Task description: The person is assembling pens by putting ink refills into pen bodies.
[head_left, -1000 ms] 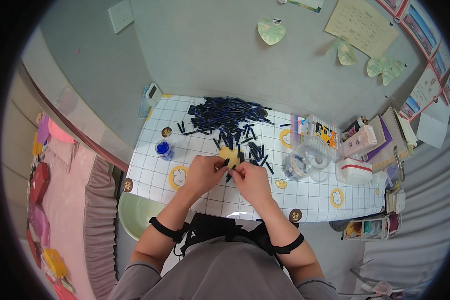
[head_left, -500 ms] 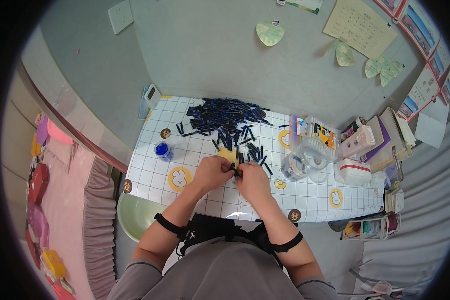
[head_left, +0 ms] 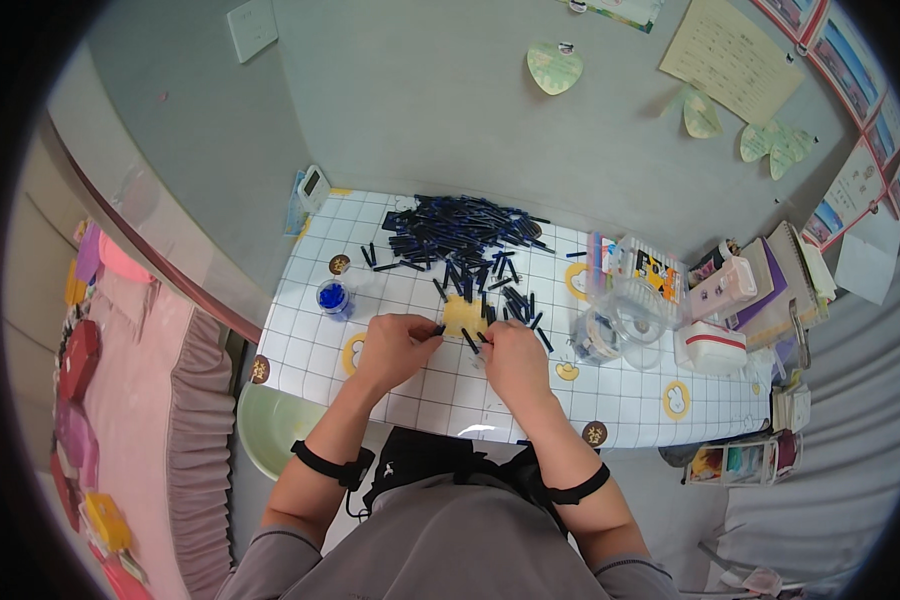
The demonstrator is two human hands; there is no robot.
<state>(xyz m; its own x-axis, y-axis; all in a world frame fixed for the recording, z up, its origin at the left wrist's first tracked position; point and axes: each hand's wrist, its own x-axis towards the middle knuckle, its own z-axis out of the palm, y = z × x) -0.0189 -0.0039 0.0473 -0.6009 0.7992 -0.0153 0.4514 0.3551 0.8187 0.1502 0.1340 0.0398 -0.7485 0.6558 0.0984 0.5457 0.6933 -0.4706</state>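
A heap of short dark blue-black tubes, like ink cartridges, lies at the back of the table, with several strewn towards me. My left hand is closed, its fingertips pinching a small dark blue piece; its exact shape is too small to tell. To the right, my right hand is also closed, with a dark tube at its fingertips. A clear piece by those fingers is hard to make out. Left of the heap stands a small clear jar holding bright blue bits.
On the right stand a clear jar, a white pouch with a red stripe, a pink box and notebooks. The table has a white gridded cover. Below its left edge is a pale green basin.
My hands have drawn apart: the left moved left with the small dark blue piece, away from the right. The right hand stays near its place with a tube at its fingers.
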